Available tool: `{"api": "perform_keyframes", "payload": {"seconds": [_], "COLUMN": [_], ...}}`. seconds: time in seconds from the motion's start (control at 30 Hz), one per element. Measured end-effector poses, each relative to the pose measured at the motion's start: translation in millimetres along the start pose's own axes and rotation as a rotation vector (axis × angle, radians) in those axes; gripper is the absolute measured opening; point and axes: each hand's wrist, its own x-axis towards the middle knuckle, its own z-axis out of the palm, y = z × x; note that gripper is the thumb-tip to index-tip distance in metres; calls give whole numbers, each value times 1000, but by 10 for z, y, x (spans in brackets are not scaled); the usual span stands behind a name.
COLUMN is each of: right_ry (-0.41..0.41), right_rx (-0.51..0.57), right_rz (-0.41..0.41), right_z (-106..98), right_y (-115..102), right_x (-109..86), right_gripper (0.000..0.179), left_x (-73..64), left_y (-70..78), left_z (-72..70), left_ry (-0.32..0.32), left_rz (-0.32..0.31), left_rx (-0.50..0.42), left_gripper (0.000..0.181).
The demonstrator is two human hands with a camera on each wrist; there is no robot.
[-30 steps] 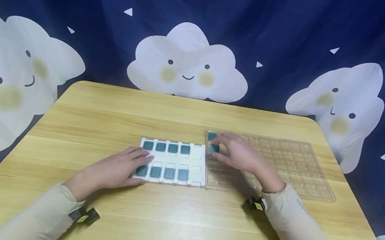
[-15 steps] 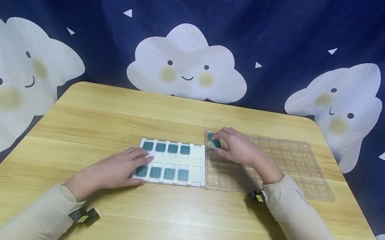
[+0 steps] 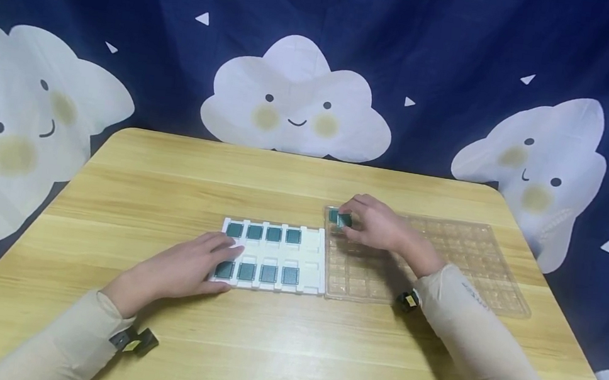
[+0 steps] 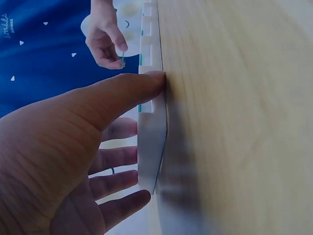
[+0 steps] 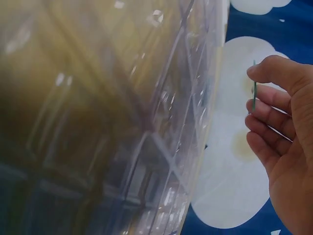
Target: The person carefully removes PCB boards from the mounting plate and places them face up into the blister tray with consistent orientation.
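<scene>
My right hand [image 3: 377, 224] pinches a thin green square chip [image 3: 344, 221] between thumb and fingers, above the far-left corner of a clear compartment tray [image 3: 383, 288]. Seen edge-on in the right wrist view, the chip [image 5: 255, 93] stands apart from that tray. Partly behind it, another green chip [image 3: 332, 216] lies in the corner compartment. My left hand [image 3: 183, 267] rests on the left end of a white tray [image 3: 311, 251], fingers over the top. In the left wrist view its thumb [image 4: 122, 93] lies against the tray's side. Two rows of green chips [image 3: 268, 274] sit in the white tray.
The two trays stand side by side, nearly touching, on a wooden table [image 3: 273, 351]. Bare slots show at the white tray's right end. Behind the table's far edge hangs a dark blue curtain [image 3: 163, 84] with clouds.
The right hand has lifted the green chip off the clear tray's second compartment and moved it up and away, toward the far-left corner. The left hand has stayed in place.
</scene>
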Motion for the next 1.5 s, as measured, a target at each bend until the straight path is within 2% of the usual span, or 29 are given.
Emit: {"api": "perform_keyframes", "payload": {"seconds": [0.33,0.6,1.3,1.5], "right_ry": [12,-6,-125,-132], "right_rx": [-8,3,109,122], "right_rz": [40,66,195,192], "right_z": [66,68,81,73], "right_y": [164,281,441,439], "right_x": [52,72,93,93], "right_gripper": [34,32,35,36], "left_x": [-7,-6,-9,-5], "left_y": [24,27,30,23], "left_z": [0,-6,-26,-26], "left_ry": [-26,-23,-27,-16], "left_rz": [-22,-23,-25,-17], "left_rx": [0,-2,-1,-7], "left_gripper": [73,73,72,71]}}
